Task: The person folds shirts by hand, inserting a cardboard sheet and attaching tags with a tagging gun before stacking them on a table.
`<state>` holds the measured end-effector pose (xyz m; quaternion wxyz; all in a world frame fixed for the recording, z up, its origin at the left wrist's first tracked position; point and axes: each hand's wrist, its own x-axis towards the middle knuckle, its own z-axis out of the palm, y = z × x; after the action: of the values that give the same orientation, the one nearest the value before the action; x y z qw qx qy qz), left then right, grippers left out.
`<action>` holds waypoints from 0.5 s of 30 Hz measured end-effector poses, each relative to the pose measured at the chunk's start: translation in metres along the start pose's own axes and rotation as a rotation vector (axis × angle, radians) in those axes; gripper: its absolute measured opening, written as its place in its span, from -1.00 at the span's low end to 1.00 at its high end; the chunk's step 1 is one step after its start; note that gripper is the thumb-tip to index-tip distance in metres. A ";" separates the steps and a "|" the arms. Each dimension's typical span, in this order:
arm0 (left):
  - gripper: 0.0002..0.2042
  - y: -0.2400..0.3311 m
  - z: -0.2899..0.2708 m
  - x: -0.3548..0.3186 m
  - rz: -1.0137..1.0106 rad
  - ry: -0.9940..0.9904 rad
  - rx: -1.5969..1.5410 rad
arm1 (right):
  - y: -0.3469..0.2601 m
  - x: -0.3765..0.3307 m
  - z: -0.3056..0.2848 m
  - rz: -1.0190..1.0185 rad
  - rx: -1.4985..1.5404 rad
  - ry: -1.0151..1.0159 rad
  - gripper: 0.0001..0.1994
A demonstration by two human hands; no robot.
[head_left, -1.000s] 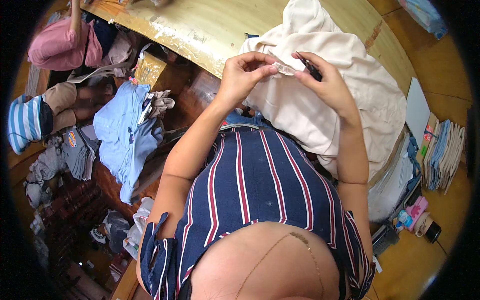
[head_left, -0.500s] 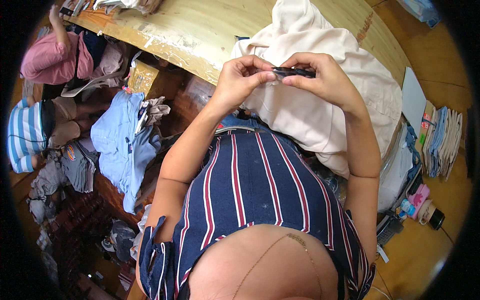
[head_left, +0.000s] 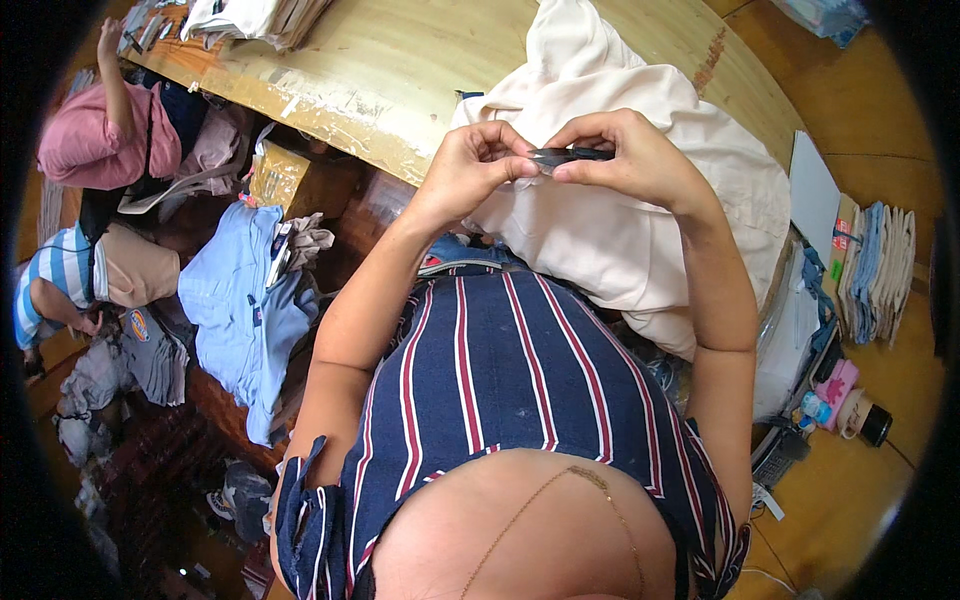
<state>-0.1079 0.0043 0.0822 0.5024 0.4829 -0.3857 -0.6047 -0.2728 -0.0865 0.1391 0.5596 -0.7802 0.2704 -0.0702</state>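
Observation:
My right hand [head_left: 634, 160] is closed on a small pair of black-handled thread snips [head_left: 572, 155], with the blades pointing left. My left hand [head_left: 474, 166] is closed too, its thumb and forefinger pinched together at the blade tips. Anything tiny between those fingers is too small to make out. Both hands are held up in front of my body, above a cream garment [head_left: 690, 125] that drapes over the table edge toward my lap.
The pale wooden table [head_left: 400, 75] carries a stack of folded cloth [head_left: 255, 20] at the far left. Blue shirts [head_left: 235, 310] hang at my left, near two other people. Folded garments [head_left: 880, 275], a white board [head_left: 815, 185] and a phone [head_left: 778, 455] are on the right.
Both hands have shifted slightly left, and more of the snips' blades shows between them. At the left, the person in blue and white stripes has moved an arm down.

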 end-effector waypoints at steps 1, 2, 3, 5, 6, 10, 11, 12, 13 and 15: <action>-0.91 0.000 0.000 0.000 -0.004 -0.011 -0.007 | 0.000 0.000 0.000 -0.002 0.016 0.004 -0.76; -0.90 0.000 0.000 0.001 -0.007 -0.019 -0.014 | 0.000 0.000 -0.001 0.012 0.017 -0.006 -0.76; -0.90 0.000 0.000 0.001 -0.010 -0.027 -0.021 | 0.000 0.000 -0.002 0.026 0.018 -0.017 -0.76; -0.90 -0.004 0.000 0.003 0.000 -0.042 -0.029 | 0.002 -0.001 -0.003 0.041 0.011 -0.032 -0.76; -0.90 -0.006 0.000 0.003 0.005 -0.051 -0.033 | 0.002 -0.002 -0.003 0.041 0.002 -0.036 -0.76; -0.89 -0.008 0.002 0.005 0.005 -0.080 -0.048 | 0.003 -0.004 -0.006 0.051 -0.023 -0.080 -0.74; -0.89 -0.006 0.003 0.005 0.005 -0.084 -0.033 | 0.002 -0.004 -0.007 0.081 -0.001 -0.094 -0.75; -0.89 -0.005 0.003 0.005 0.004 -0.088 -0.018 | -0.001 -0.003 -0.008 0.112 0.022 -0.107 -0.75; -0.89 -0.005 0.003 0.005 0.008 -0.089 -0.016 | -0.002 -0.003 -0.009 0.143 0.045 -0.121 -0.75; -0.89 -0.006 0.003 0.006 0.015 -0.094 -0.011 | 0.000 -0.003 -0.009 0.157 0.095 -0.132 -0.76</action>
<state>-0.1121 -0.0004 0.0761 0.4911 0.4482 -0.4091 -0.6250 -0.2791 -0.0925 0.1427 0.6165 -0.7320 0.2897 0.0127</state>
